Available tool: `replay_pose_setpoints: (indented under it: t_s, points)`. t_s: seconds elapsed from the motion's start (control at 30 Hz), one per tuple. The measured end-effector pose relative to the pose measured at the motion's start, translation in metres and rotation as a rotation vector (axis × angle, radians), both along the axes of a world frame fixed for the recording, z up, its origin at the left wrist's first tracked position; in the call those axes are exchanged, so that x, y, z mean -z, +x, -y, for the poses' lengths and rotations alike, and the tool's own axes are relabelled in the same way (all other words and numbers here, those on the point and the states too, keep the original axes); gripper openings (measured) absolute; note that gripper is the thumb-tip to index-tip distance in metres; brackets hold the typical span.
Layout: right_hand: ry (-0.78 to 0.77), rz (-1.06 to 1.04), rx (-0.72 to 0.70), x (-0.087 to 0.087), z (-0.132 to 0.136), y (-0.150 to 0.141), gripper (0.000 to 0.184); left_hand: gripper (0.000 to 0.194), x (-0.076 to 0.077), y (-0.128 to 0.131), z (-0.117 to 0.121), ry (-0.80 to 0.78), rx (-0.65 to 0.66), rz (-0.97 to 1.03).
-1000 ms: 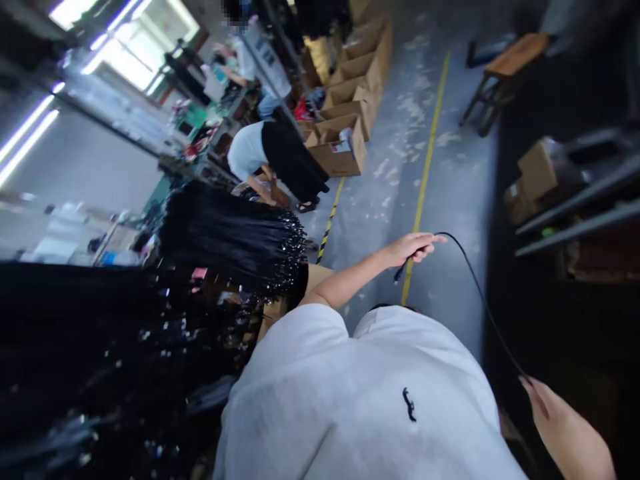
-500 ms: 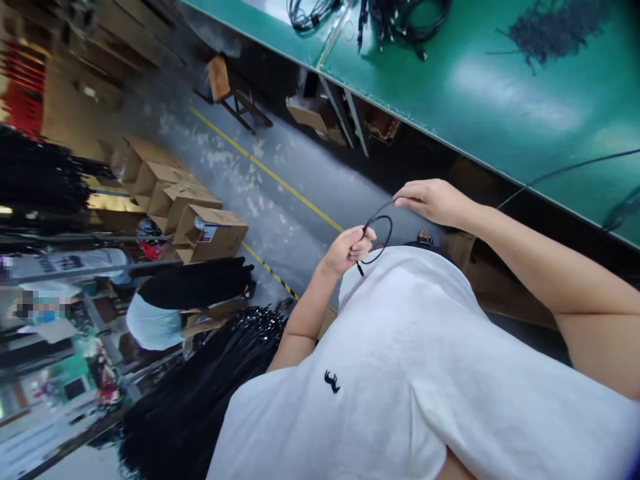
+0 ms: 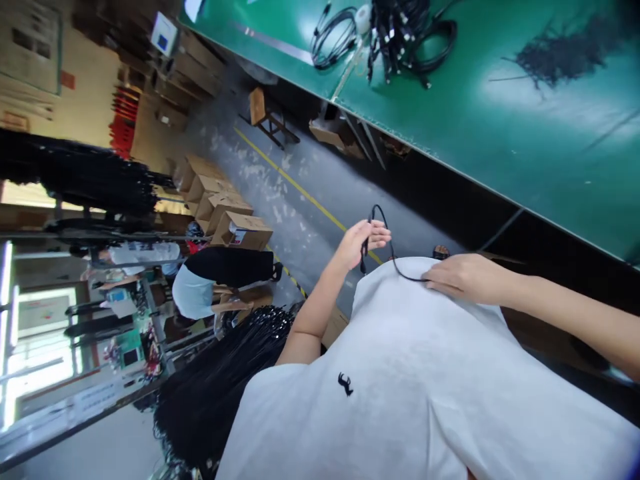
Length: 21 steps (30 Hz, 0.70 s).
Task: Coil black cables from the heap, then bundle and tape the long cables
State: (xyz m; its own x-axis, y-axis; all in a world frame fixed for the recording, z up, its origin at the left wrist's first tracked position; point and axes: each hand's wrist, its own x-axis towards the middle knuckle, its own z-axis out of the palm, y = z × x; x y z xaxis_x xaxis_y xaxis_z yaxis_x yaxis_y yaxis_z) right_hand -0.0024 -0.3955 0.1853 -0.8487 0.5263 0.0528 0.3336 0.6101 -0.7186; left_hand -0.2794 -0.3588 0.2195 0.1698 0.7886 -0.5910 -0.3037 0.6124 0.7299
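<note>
A thin black cable point(image 3: 396, 265) runs between my two hands in front of my white shirt. My left hand point(image 3: 356, 245) grips its gathered part between thumb and palm, with the other fingers partly stretched out. A dark plug-like end hangs below that thumb. From there the cable arches up over the fingers and curves down to my right hand point(image 3: 465, 277). The right fingertips are pressed together on it, close to the shirt. Where the cable continues past the right hand is hidden.
On the green table point(image 3: 500, 153) lie a coiled cable point(image 3: 333, 37), a bundle of cables with metal plugs point(image 3: 397, 33) and a dark pile of thin strands point(image 3: 565, 50). Black cables hang point(image 3: 220, 380) at my left. Beyond are cardboard boxes point(image 3: 245, 230), a stool point(image 3: 259, 107) and a bending person point(image 3: 200, 287).
My right hand has moved down toward my shirt, pulling the cable. The loop at my left hand now arches over its fingers, which have loosened somewhat. The view has shifted.
</note>
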Motion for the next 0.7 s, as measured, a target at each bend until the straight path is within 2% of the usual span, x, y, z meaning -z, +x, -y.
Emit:
replay_pose_setpoints:
  t_s: [0.07, 0.1, 0.17, 0.23, 0.3, 0.4, 0.47, 0.53, 0.6, 0.63, 0.7]
  points:
    - [0.005, -0.033, -0.070, -0.026, -0.020, -0.010, 0.045, 0.034, 0.007, 0.027, 0.006, 0.023, 0.241, 0.034]
    - [0.002, -0.030, -0.021, -0.033, -0.034, -0.009, 0.046, 0.039, 0.007, 0.037, 0.009, 0.033, 0.355, 0.064]
    - [-0.017, -0.005, 0.113, -0.035, -0.060, 0.003, 0.044, 0.043, 0.003, 0.050, 0.013, 0.028, 0.518, 0.131]
    - [-0.061, 0.011, 0.198, -0.025, -0.080, 0.024, 0.044, 0.042, -0.005, 0.053, 0.014, -0.023, 0.546, 0.180]
    - [-0.088, 0.033, 0.279, -0.003, -0.092, 0.052, 0.051, 0.035, -0.014, 0.050, 0.012, -0.095, 0.437, 0.193]
    - [-0.054, 0.213, 0.478, 0.045, -0.099, 0.108, 0.073, 0.033, -0.028, 0.039, 0.005, -0.129, 0.103, 0.153]
    - [-0.003, 0.394, 0.595, 0.080, -0.093, 0.146, 0.079, 0.035, -0.036, 0.028, -0.001, -0.067, -0.133, 0.122]
    - [0.027, 0.513, 0.652, 0.106, -0.079, 0.172, 0.070, 0.035, -0.043, 0.016, -0.006, 0.043, -0.317, 0.082]
    - [0.006, 0.509, 0.582, 0.115, -0.054, 0.174, 0.056, 0.034, -0.045, 0.006, -0.012, 0.138, -0.423, 0.035]
    - [-0.008, 0.450, 0.502, 0.111, -0.039, 0.164, 0.048, 0.033, -0.044, 0.003, -0.014, 0.151, -0.429, 0.012]
    - [-0.022, 0.258, 0.362, 0.088, -0.011, 0.129, 0.035, 0.028, -0.037, 0.004, -0.016, 0.116, -0.329, -0.033]
